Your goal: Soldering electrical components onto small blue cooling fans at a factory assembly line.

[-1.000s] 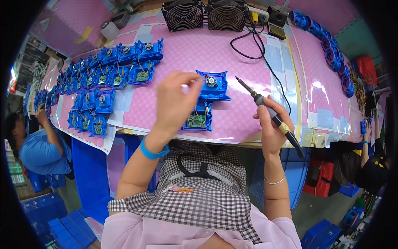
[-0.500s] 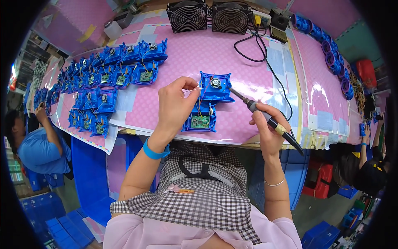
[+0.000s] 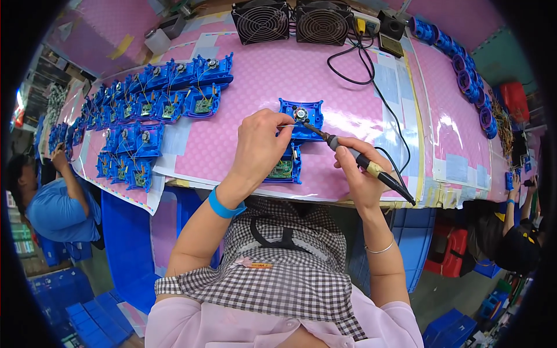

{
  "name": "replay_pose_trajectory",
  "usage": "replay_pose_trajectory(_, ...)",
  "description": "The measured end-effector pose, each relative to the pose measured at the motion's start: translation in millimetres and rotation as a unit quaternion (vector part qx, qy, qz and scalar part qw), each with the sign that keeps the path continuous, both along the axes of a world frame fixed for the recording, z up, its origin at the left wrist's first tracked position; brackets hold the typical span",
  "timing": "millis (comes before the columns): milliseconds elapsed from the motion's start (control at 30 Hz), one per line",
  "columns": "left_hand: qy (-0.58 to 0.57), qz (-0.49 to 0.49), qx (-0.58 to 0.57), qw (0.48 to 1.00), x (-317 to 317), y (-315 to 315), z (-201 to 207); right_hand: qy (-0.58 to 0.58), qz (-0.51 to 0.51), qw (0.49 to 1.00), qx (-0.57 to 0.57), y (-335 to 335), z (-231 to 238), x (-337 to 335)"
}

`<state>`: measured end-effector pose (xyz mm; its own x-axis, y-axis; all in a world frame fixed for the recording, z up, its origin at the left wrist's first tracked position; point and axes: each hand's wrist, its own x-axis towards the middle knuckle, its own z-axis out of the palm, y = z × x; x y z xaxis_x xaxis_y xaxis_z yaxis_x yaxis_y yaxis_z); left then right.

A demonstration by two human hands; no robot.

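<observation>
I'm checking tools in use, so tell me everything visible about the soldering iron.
The soldering iron is gripped in the right hand, slanting from its black rear end at lower right to a slim, dark, metal-looking tip at upper left. The handle looks like plastic, grey in front and black behind, with a pale yellow band. The tip is by the round speaker in the blue housing; whether it touches anything there, or is hot, cannot be told.
</observation>
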<state>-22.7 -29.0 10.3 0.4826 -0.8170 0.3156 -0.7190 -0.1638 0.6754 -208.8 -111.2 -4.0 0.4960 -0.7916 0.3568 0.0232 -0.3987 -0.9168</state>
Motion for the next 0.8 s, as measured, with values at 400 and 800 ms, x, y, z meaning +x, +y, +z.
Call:
replay_pose_trajectory(400, -0.006, 0.003, -0.003, 1.000, 0.1, -1.5, -3.8, -0.022, -0.005, 0.999, 0.031, 4.7, 14.5, -3.4)
replay_pose_trajectory(800, -0.007, -0.006, -0.006, 1.000, -0.4, -5.7, -3.6, -0.070, -0.090, 0.993, 0.023, -1.7, 16.5, -18.2)
